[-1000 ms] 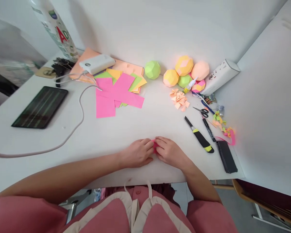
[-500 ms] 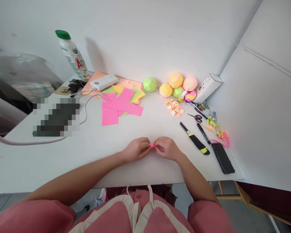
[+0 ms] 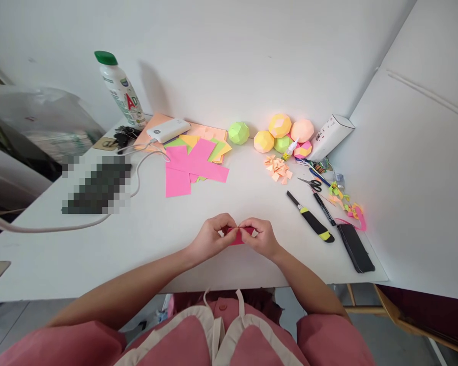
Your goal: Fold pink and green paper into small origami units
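Note:
Near the table's front edge, a piece of pink paper is pinched between my two hands. My left hand grips its left part with thumb and fingertips. My right hand pinches it from the other side, and the fingertips of both hands nearly meet at the paper's upper edge. The fingers hide much of the sheet, so any fold in it is hard to make out. Beyond my hands lie flat pink sheets on a stack of orange, yellow and green paper.
Faceted paper balls and small peach paper pieces are at the back. To the right lie scissors, a utility knife, a black marker and a black case. A bottle, power bank and cable occupy the left.
My hands have turned, so more of the pink paper shows below my fingertips. Both hands still pinch it. The whole view has shifted slightly, with the table things staying put.

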The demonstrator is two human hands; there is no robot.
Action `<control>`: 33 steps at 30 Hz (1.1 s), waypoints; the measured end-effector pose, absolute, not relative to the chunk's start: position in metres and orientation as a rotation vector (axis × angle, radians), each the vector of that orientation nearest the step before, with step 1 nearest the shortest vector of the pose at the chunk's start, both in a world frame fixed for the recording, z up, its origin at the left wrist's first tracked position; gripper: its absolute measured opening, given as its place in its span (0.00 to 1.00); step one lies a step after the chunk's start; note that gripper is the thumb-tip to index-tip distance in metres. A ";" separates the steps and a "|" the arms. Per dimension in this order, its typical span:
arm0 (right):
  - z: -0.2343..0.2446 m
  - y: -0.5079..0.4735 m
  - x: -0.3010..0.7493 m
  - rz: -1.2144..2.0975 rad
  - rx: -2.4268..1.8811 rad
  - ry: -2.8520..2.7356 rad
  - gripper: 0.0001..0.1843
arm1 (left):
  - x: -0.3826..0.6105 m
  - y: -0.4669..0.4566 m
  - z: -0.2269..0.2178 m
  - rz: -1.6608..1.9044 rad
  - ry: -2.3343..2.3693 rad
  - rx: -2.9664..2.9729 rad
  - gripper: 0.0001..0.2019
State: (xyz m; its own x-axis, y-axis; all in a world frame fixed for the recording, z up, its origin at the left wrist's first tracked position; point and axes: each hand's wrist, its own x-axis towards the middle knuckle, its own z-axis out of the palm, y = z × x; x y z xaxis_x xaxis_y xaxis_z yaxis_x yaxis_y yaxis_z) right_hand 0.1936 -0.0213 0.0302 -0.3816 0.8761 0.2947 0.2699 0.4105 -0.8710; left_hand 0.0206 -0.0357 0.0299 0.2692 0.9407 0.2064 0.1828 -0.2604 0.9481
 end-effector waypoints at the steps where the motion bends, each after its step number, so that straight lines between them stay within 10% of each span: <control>1: 0.030 -0.022 0.192 0.971 -0.977 -1.885 0.05 | 0.020 -0.036 0.029 1.089 1.034 1.680 0.07; 33: 0.041 -0.018 0.212 1.019 -0.977 -1.896 0.07 | 0.008 -0.030 0.038 1.074 1.010 1.641 0.07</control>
State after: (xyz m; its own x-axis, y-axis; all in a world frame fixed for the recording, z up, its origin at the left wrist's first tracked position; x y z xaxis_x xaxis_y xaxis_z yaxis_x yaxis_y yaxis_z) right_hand 0.2116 -0.0184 0.0410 -0.4201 0.8701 0.2578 0.2647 0.3892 -0.8823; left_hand 0.0076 -0.0304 0.0377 0.2879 0.9347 0.2087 0.1508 -0.2594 0.9539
